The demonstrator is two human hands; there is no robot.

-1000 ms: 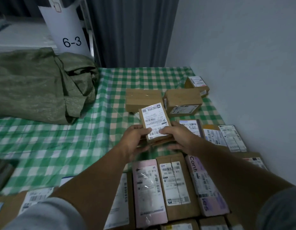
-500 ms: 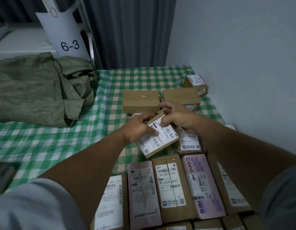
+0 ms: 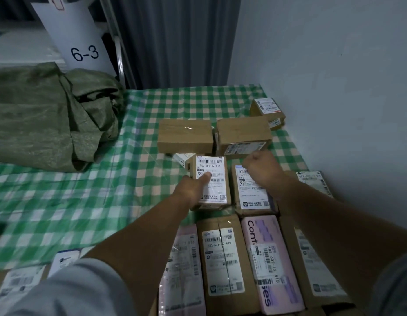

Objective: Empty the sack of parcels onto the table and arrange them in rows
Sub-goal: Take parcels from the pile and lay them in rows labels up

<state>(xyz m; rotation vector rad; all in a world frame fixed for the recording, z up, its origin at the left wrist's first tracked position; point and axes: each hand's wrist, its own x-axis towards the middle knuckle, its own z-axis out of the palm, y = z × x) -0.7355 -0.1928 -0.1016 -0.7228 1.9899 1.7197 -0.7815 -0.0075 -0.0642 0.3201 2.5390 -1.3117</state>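
Note:
A small brown parcel with a white label [image 3: 215, 169] lies flat on the green checked table [image 3: 106, 179], beside another labelled parcel [image 3: 252, 195]. My left hand [image 3: 193, 190] grips its left edge, thumb on the label. My right hand [image 3: 261, 169] hovers over the neighbouring parcel, fingers curled, holding nothing. A near row of parcels runs below: a brown one [image 3: 223, 263], a pink one [image 3: 271, 261] and others. The crumpled green sack [image 3: 49, 115] rests at the far left.
Two plain brown boxes [image 3: 185, 135] [image 3: 242, 133] and a small labelled box [image 3: 267, 110] stand farther back near the white wall [image 3: 334, 87]. A "6-3" sign [image 3: 83, 53] and dark curtain [image 3: 175, 42] are behind the table. More parcels [image 3: 22, 281] lie at bottom left.
The parcel held up in both hands has been turned and laid flat on the table in the row. My right hand has let go of it and lifted away to the right.

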